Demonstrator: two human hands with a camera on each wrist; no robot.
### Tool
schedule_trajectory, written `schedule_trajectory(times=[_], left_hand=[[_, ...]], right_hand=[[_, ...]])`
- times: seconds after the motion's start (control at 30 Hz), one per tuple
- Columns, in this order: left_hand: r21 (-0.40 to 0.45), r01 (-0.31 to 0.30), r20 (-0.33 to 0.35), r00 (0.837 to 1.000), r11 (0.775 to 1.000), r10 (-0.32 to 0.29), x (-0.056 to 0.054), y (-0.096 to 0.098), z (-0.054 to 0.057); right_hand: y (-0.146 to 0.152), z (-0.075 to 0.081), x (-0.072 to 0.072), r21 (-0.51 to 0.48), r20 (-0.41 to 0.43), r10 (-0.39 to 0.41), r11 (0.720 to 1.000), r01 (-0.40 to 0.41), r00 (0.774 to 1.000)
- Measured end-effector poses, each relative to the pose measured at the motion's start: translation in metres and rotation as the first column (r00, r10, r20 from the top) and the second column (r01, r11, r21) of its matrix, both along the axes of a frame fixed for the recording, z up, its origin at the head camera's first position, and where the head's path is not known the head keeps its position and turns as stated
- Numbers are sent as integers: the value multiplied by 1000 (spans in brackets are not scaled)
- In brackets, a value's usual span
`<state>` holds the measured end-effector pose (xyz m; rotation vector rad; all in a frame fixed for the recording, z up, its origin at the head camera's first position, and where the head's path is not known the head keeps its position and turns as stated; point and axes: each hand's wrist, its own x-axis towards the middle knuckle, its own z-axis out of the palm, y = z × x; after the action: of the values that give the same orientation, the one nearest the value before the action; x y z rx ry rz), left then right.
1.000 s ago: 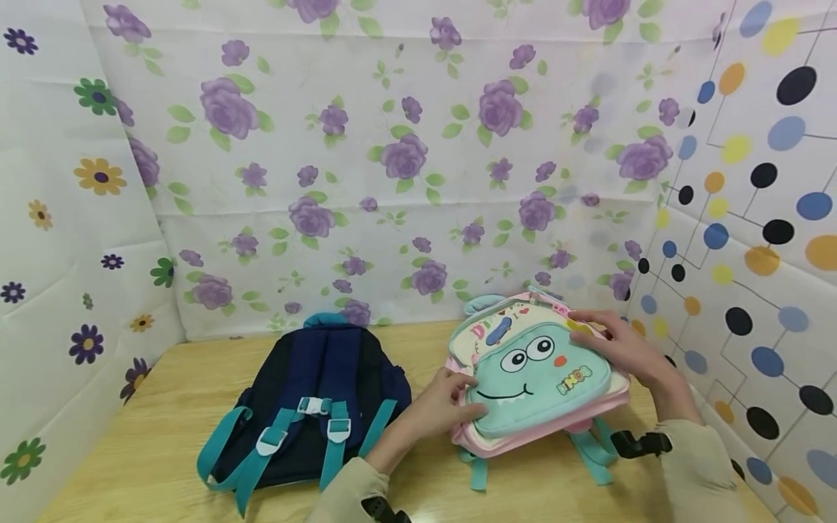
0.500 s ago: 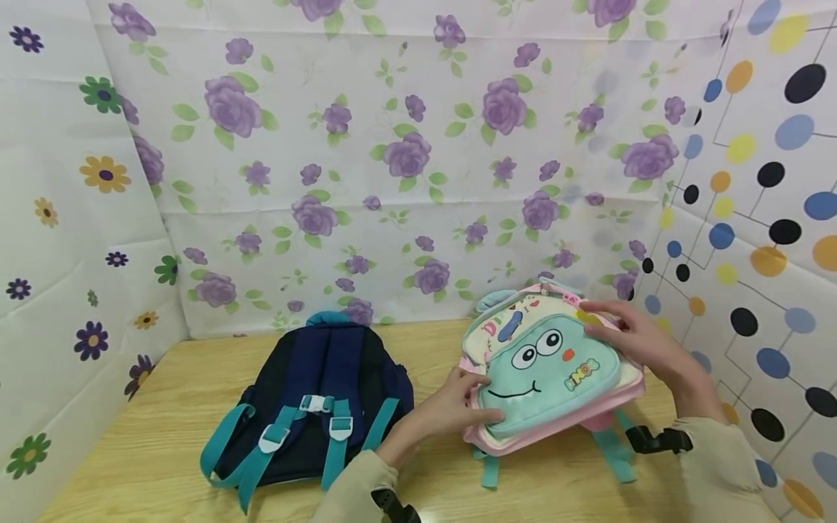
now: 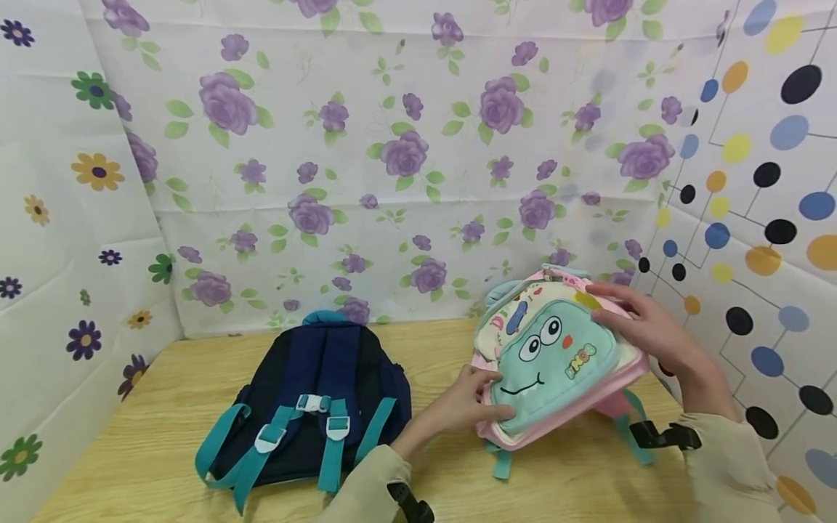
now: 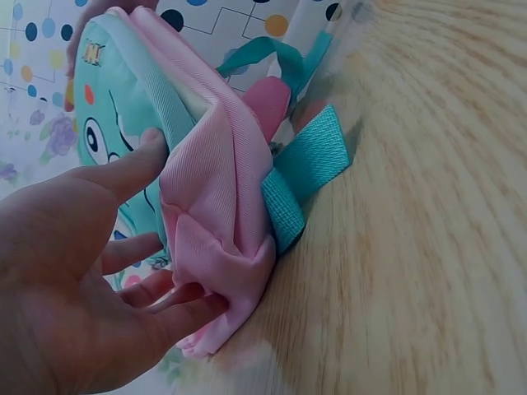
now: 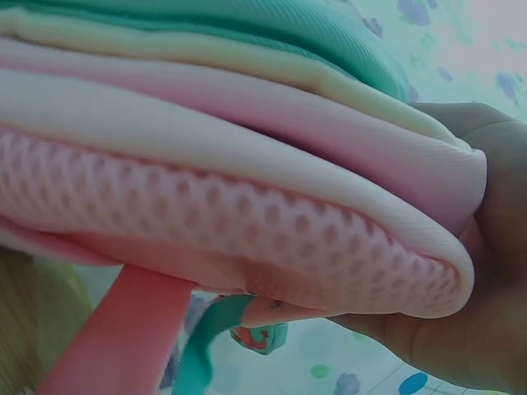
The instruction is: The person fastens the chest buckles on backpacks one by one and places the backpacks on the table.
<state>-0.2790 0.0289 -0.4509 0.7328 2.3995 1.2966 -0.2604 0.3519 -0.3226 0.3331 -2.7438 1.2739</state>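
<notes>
A child's pink, cream and mint-green backpack (image 3: 556, 367) with a cartoon face on its front pocket tilts over the table at the right, its right side raised. My left hand (image 3: 466, 401) holds its lower left corner. In the left wrist view, the left thumb (image 4: 136, 169) lies on the front pocket and the fingers curl at the pink side. My right hand (image 3: 647, 330) grips its upper right side. From the right wrist view, the pink mesh back panel (image 5: 206, 202) faces the camera, and the right hand (image 5: 486, 271) wraps the bag's edge from front to back.
A navy backpack (image 3: 327, 363) with teal straps lies on the wooden table (image 3: 150, 428), straps up, left of my left hand. A floral sheet (image 3: 392, 156) hangs behind the table, and a dotted sheet (image 3: 752, 290) stands close by my right arm. Teal straps (image 4: 305, 177) dangle under the pink backpack.
Both hands have shifted the pink backpack to the right, and its right side has turned upward so it leans more steeply. The navy backpack has stayed in place.
</notes>
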Motion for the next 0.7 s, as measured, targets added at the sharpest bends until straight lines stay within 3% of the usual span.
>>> schedule_trajectory(times=[0.23,0.7], left_hand=[[31,20,2,1000,999,-20,-1,9,-2],[78,40,5,999,996,-40,-4,24,-8]], right_hand=[[-8,9,1,24,-100,-33,999,36,994],[-22,32,3,117,-154,-114,984,133,981]])
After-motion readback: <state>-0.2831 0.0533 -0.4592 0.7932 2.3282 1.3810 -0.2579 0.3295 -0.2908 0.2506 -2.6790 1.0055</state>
